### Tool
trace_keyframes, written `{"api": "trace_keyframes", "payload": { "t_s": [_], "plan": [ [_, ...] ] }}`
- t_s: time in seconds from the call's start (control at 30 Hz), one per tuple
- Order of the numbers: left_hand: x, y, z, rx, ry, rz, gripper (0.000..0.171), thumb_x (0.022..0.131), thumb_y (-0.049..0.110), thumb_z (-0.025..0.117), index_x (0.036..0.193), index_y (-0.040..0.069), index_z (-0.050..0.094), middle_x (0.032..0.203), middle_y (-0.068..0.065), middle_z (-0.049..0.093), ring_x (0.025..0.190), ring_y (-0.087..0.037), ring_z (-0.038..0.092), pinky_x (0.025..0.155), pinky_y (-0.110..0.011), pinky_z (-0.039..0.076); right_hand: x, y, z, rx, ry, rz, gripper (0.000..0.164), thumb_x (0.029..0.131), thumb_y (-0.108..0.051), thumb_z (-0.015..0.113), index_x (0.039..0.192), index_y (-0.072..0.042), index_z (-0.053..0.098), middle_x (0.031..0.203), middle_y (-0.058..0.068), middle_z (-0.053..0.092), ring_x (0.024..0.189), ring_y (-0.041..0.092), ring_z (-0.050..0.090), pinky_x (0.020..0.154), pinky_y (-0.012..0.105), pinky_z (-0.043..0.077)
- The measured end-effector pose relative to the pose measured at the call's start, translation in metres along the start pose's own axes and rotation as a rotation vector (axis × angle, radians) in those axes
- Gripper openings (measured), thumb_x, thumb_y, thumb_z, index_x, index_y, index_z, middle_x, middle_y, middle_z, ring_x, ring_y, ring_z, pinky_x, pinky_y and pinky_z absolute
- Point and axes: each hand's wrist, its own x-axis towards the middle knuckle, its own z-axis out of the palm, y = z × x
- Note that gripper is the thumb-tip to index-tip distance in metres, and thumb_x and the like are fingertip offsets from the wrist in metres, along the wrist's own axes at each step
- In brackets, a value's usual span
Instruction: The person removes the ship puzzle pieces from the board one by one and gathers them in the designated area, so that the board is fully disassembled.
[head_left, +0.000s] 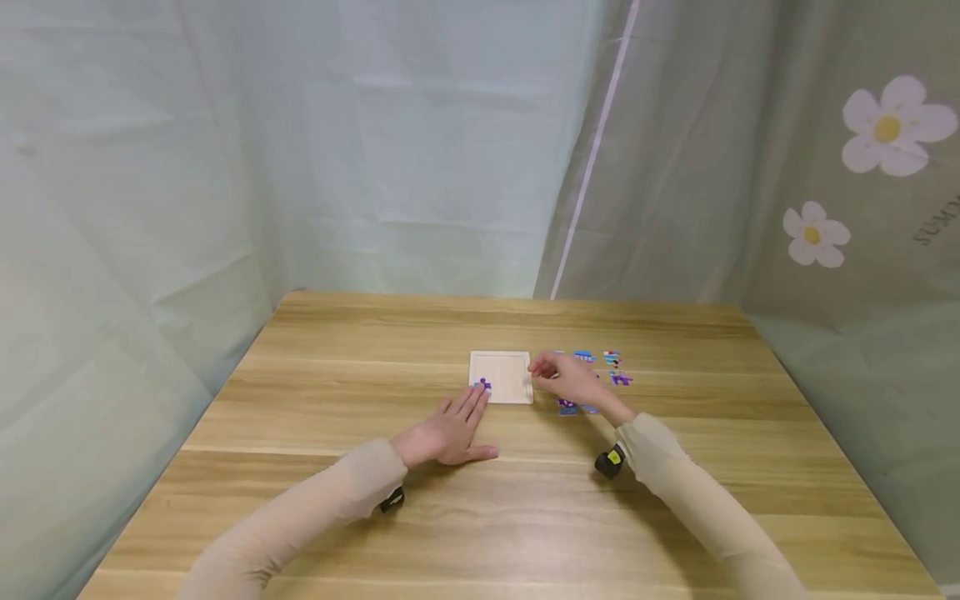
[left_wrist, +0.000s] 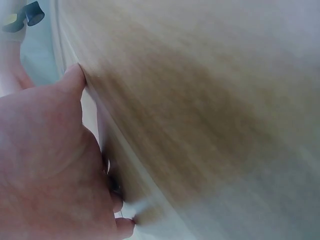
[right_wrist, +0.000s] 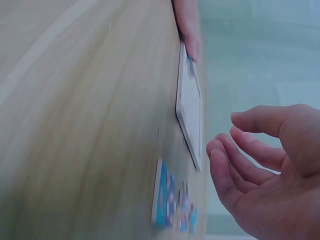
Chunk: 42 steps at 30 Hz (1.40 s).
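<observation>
A pale, square puzzle tray lies flat on the table. In its near left corner sits a purple and blue jigsaw piece. My left hand lies with straight fingers, their tips on that piece and the tray's near edge, thumb spread on the wood. Over the tray's right edge hovers my right hand, fingers loosely bent. In the right wrist view a gap shows between thumb and fingers of the right hand, with nothing visible in it. Several more jigsaw pieces lie right of the tray, some hidden beneath the right hand.
The wooden table extends around the tray on every side. Pale curtains hang behind it and at both sides. A black wrist camera is strapped to my right wrist.
</observation>
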Motion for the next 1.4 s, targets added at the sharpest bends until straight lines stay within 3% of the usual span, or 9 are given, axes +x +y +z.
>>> {"api": "trace_keyframes", "payload": {
  "t_s": [0.17,0.37,0.6,0.8,1.1,1.4],
  "plan": [
    [-0.008,0.008,-0.014,-0.009,-0.016,0.002,0.096,0.094,0.064,0.041,0.154,-0.001,0.005,0.162,-0.019,-0.003,0.151,-0.033,0.004,0.12,-0.054,0.019,0.013,-0.001,0.013,0.041,-0.061,-0.079,0.023,0.091,-0.006,0.063,0.112,0.004,0.063,0.101,0.014,0.069,0.093,0.022,0.066,0.085,0.034,0.056],
    [-0.016,0.012,-0.022,-0.03,0.002,0.007,0.094,0.094,0.064,0.04,0.154,-0.002,0.01,0.162,-0.021,0.003,0.15,-0.035,0.009,0.119,-0.053,0.022,0.028,-0.007,0.032,0.041,-0.109,-0.027,0.028,0.089,-0.001,0.063,0.117,0.004,0.062,0.11,0.016,0.068,0.102,0.027,0.065,0.092,0.035,0.054],
    [-0.019,0.012,-0.023,-0.071,0.038,0.02,0.093,0.095,0.061,0.044,0.153,-0.005,0.012,0.158,-0.03,0.007,0.148,-0.043,0.01,0.119,-0.054,0.021,0.039,-0.015,0.041,0.011,-0.126,-0.044,0.034,0.089,0.001,0.061,0.123,0.005,0.059,0.113,0.018,0.067,0.104,0.028,0.065,0.092,0.031,0.054],
    [-0.019,0.016,-0.024,-0.101,0.017,-0.018,0.09,0.094,0.06,0.047,0.154,0.001,0.015,0.157,-0.033,0.009,0.147,-0.046,0.01,0.118,-0.055,0.021,0.043,-0.016,0.046,-0.011,-0.158,-0.104,0.039,0.087,-0.003,0.065,0.124,0.006,0.058,0.108,0.017,0.067,0.096,0.023,0.064,0.087,0.03,0.053],
    [-0.021,0.018,-0.027,-0.084,-0.015,0.006,0.074,0.097,0.055,0.045,0.155,0.015,0.023,0.156,-0.035,0.011,0.146,-0.047,0.013,0.116,-0.057,0.025,0.045,-0.019,0.051,-0.022,-0.156,-0.087,0.033,0.088,-0.009,0.067,0.12,-0.001,0.061,0.105,0.014,0.065,0.093,0.021,0.062,0.083,0.031,0.052],
    [-0.019,0.017,-0.027,-0.057,-0.03,0.017,0.072,0.098,0.054,0.043,0.155,0.014,0.023,0.155,-0.037,0.01,0.146,-0.048,0.011,0.116,-0.057,0.024,0.046,-0.027,0.054,-0.044,-0.131,-0.051,0.033,0.082,-0.009,0.074,0.111,-0.002,0.059,0.105,0.014,0.063,0.093,0.021,0.06,0.084,0.032,0.051]
  ]
}}
